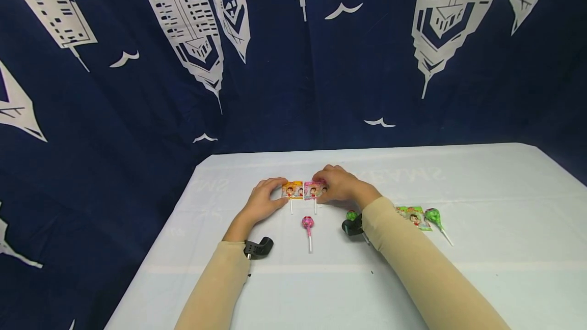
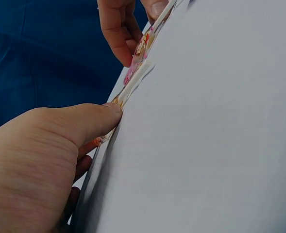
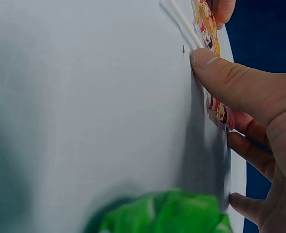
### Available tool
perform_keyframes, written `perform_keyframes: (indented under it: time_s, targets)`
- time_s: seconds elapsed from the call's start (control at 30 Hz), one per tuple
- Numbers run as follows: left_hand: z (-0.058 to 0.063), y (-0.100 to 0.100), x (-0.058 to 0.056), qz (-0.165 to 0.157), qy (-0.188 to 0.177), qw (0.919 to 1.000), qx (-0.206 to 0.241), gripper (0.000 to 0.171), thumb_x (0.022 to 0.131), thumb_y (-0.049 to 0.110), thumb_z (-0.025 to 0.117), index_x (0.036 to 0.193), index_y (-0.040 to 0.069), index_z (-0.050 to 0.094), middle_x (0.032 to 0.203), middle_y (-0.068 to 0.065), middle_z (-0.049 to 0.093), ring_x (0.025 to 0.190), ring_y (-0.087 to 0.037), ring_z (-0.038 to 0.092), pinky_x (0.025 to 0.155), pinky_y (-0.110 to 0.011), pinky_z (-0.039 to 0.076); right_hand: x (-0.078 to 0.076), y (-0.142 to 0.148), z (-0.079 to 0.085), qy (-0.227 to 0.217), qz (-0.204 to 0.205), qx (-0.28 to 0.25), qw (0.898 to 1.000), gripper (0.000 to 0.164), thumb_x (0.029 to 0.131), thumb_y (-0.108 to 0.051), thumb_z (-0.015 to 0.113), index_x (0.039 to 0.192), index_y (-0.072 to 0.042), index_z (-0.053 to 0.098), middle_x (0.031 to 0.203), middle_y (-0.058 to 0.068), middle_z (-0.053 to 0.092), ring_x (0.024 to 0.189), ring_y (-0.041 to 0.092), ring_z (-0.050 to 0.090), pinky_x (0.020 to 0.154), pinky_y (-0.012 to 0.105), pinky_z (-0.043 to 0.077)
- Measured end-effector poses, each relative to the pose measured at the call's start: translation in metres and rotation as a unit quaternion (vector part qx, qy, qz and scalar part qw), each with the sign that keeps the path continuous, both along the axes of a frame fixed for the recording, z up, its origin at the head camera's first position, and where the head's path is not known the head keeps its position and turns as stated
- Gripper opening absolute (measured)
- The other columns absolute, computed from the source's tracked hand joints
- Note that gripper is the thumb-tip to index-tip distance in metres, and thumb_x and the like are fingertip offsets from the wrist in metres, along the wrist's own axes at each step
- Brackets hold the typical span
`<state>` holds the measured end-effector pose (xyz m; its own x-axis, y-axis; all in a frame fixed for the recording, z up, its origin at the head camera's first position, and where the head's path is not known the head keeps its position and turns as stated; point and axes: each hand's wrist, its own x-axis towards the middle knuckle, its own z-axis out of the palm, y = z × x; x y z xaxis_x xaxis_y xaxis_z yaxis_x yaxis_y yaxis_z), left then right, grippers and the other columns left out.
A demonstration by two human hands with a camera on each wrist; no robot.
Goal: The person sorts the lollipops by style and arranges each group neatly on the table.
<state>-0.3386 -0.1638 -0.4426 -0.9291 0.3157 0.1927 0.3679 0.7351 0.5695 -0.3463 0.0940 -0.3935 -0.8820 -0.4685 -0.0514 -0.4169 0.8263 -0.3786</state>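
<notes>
My left hand (image 1: pixel 266 200) pinches a flat lollipop in an orange wrapper (image 1: pixel 293 189), its white stick pointing toward me. Beside it, my right hand (image 1: pixel 340 186) grips a similar flat lollipop in a pink wrapper (image 1: pixel 313 189) by its right side. The two wrappers are edge to edge, close over the white table. In the left wrist view the left thumb (image 2: pixel 104 116) presses on the orange wrapper's near face. In the right wrist view the right thumb (image 3: pixel 215 68) lies by the white stick (image 3: pixel 184 19). Below both wrappers lies a round pink lollipop (image 1: pixel 308 222).
A round green lollipop (image 1: pixel 432 215) and a green flat wrapper (image 1: pixel 414 217) lie right of the right forearm. Another green lollipop (image 1: pixel 351 215) is partly hidden behind the right wrist camera (image 1: pixel 353 226). A dark blue printed curtain (image 1: pixel 275 90) hangs behind the white table (image 1: pixel 504 208).
</notes>
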Motion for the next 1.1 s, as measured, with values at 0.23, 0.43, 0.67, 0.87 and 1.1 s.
perform_keyframes:
  time_s: [0.23,0.43,0.67,0.87,1.1]
  targets:
    - [0.0003,-0.0010,0.0001,0.003,-0.003,1.0000,0.001,0.054,0.090,0.024,0.073,0.140,0.017,0.057,0.151,-0.004,0.052,0.143,-0.028,0.041,0.120,-0.052,0.029,-0.0013,-0.0002,-0.0020,0.005,0.005,0.005,1.000,0.062,0.081,-0.033,0.081,0.136,-0.015,0.061,0.138,0.009,0.055,0.128,0.030,0.048,0.109,0.052,0.044]
    - [0.0002,-0.0018,-0.0004,0.002,-0.005,1.0000,0.003,0.053,0.090,0.024,0.073,0.140,0.017,0.057,0.151,-0.003,0.052,0.143,-0.028,0.041,0.121,-0.051,0.028,-0.0015,-0.0013,-0.0030,0.006,-0.004,0.009,1.000,0.060,0.082,-0.035,0.080,0.137,-0.017,0.061,0.140,0.007,0.054,0.128,0.029,0.047,0.108,0.053,0.044]
    - [0.0005,-0.0003,-0.0009,0.001,0.000,1.0000,0.003,0.053,0.089,0.024,0.073,0.140,0.017,0.058,0.150,-0.003,0.053,0.142,-0.028,0.042,0.120,-0.051,0.030,-0.0003,-0.0025,-0.0013,0.007,-0.017,0.012,1.000,0.060,0.083,-0.035,0.080,0.137,-0.019,0.060,0.141,0.006,0.054,0.130,0.028,0.046,0.108,0.054,0.044]
    - [0.0013,0.0004,-0.0006,0.001,-0.002,1.0000,0.000,0.053,0.090,0.024,0.073,0.140,0.017,0.058,0.150,-0.004,0.053,0.142,-0.028,0.042,0.121,-0.051,0.029,0.0018,-0.0016,-0.0012,0.005,-0.018,0.012,1.000,0.061,0.084,-0.036,0.080,0.138,-0.018,0.060,0.142,0.007,0.053,0.130,0.029,0.046,0.107,0.056,0.044]
    - [0.0014,0.0007,0.0013,0.001,-0.003,1.0000,0.001,0.053,0.089,0.024,0.074,0.139,0.017,0.058,0.150,-0.004,0.053,0.143,-0.028,0.042,0.121,-0.051,0.029,0.0023,-0.0015,-0.0023,0.003,-0.015,0.015,1.000,0.061,0.085,-0.036,0.079,0.139,-0.018,0.059,0.143,0.008,0.053,0.130,0.030,0.046,0.106,0.057,0.045]
